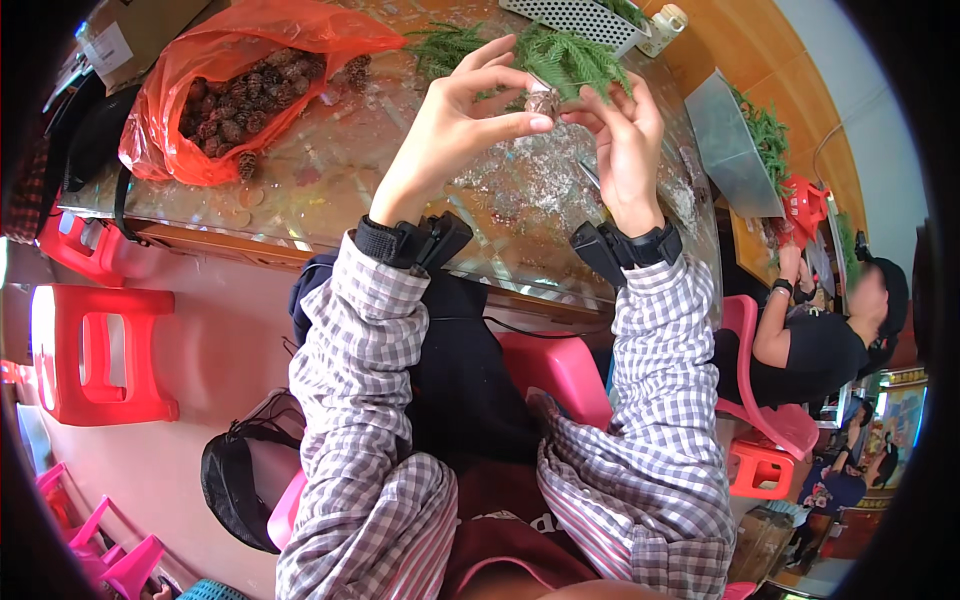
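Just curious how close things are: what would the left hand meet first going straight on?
Probably the right hand, just beyond the small brown piece the left hand pinches; depth is unclear, so green branches might come first.

Open bench (330,195) between bag (150,140) and left hand (465,105); loose cone (355,72) intrudes toward its far end. Greenery (575,60) crowds far side of both hands, basket (568,19) beyond. Right hand (628,140): bin (722,140) narrows sideways room. Near side: way in between the hands, low over powder (530,185).

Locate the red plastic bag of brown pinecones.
In the head view, the red plastic bag lies upper left on the brown tabletop, left of the left hand.
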{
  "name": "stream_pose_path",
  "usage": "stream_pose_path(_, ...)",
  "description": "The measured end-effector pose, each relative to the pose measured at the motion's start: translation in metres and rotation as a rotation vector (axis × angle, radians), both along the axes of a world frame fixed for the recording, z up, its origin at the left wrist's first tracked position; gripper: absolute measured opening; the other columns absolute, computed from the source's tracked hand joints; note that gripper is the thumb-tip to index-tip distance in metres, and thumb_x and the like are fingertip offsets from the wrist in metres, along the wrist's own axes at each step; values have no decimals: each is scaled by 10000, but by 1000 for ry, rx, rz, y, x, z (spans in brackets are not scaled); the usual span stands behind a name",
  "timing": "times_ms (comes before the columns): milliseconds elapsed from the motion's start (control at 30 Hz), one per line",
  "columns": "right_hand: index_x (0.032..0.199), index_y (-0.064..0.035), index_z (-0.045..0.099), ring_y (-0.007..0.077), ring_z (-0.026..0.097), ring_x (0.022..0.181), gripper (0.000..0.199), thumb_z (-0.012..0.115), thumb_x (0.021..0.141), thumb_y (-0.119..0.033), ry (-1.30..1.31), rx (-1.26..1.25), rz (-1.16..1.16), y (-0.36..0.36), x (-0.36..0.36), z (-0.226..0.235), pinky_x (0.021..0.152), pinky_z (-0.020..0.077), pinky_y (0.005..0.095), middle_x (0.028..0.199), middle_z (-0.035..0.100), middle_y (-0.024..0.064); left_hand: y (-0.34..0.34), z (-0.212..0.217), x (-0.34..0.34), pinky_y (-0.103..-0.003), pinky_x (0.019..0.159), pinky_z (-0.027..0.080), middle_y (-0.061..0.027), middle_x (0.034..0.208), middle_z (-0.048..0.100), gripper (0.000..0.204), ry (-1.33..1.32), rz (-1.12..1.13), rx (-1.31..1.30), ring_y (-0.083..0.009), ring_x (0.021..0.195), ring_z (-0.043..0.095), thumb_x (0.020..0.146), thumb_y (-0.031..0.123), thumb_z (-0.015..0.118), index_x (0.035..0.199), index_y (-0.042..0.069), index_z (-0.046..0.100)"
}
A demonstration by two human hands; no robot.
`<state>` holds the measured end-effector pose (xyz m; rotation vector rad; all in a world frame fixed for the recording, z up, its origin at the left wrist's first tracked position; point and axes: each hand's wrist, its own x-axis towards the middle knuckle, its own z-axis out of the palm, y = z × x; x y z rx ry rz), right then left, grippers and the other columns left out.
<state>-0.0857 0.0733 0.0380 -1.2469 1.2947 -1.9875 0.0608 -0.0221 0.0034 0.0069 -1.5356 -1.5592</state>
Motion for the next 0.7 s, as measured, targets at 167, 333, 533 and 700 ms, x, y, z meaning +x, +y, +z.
stream_pose_path(167, 1046, 33, 494, 213, 627, 747, 244, 542, 807, 39, -64, 9, 39, 0, -1, -2, 698, 513, 305, 971, 595, 131, -2, 2, 1, -379, 849, 506, -143, 1376, 340, 357, -6, 65, -129, -317, 1146, 485, 695, 129, 765, 1006, 24, 623)
stream_pose_path(333, 1049, 39, 487, 229, 631, 756, 241, 531, 813, 32, -115, -17, 59, 0, 2, -5, 699, 522, 310, 948, 600, 134, 3, 5, 5, -258, 770, 483, -83, 1363, 394, 274, -70, 6, -25, -197, 1099, 522, 733, 91, 720, 974, 17, 613)
stream_pose_path(533, 1101, 37, 464, 255, 642, 729, 282, 495, 821, 37, -232, 135, 198, 2, -3, -14, 687, 542, 318, 924, 603, 151, 4, 6, 3, -224, 715, 472, -80, 1332, 439, 274, -106, -2, 58, -137, 1018, 553, 746, 101, 715, 990, 35, 610)
stream_pose_path(700, 1113, 27, 481, 245, 640, 717, 299, 488, 815, 46, -235, 166, 233, 3, -1, -17, 675, 540, 314, 922, 605, 143, 2, 1, -3, -215, 730, 467, -84, 1334, 436, 252, -84, -54, 21, -115, 994, 554, 761, 111, 702, 984, 34, 614)
